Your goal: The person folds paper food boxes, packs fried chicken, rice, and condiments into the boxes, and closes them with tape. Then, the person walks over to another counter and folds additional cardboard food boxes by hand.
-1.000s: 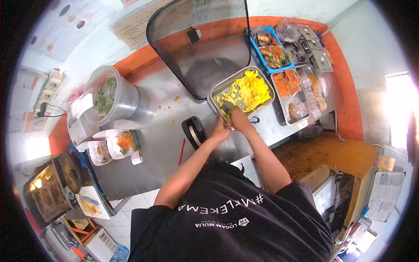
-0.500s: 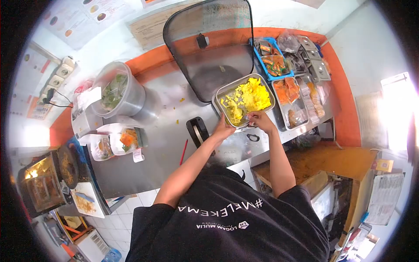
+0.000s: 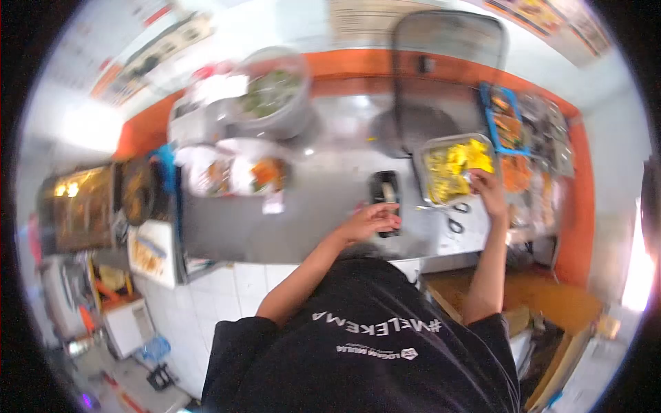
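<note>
My left hand [image 3: 372, 221] is over the steel counter beside a black oblong object [image 3: 390, 193] with a pale strip along it. Its fingers are stretched out and somewhat apart, and I see nothing in them. My right hand [image 3: 486, 186] reaches over the near right edge of a metal tray [image 3: 425, 193], its fingers drawn together. Something small and whitish shows at those fingertips, too blurred to name. Shredded bright yellow food [image 3: 454, 164] fills much of the tray. Two dark loops [image 3: 456, 224] lie just in front of the tray, like scissor handles.
A dark mesh cover [image 3: 447, 76] stands raised behind the tray. Blue-rimmed trays [image 3: 508, 131] of packets sit at right. Toward the left are a clear tub of green leaves [image 3: 272, 94] and open white packages [image 3: 258, 172] with orange food inside.
My left hand has let go of the tray's near edge and moved left to the black object. My right hand stays at the tray. The view has turned left.
</note>
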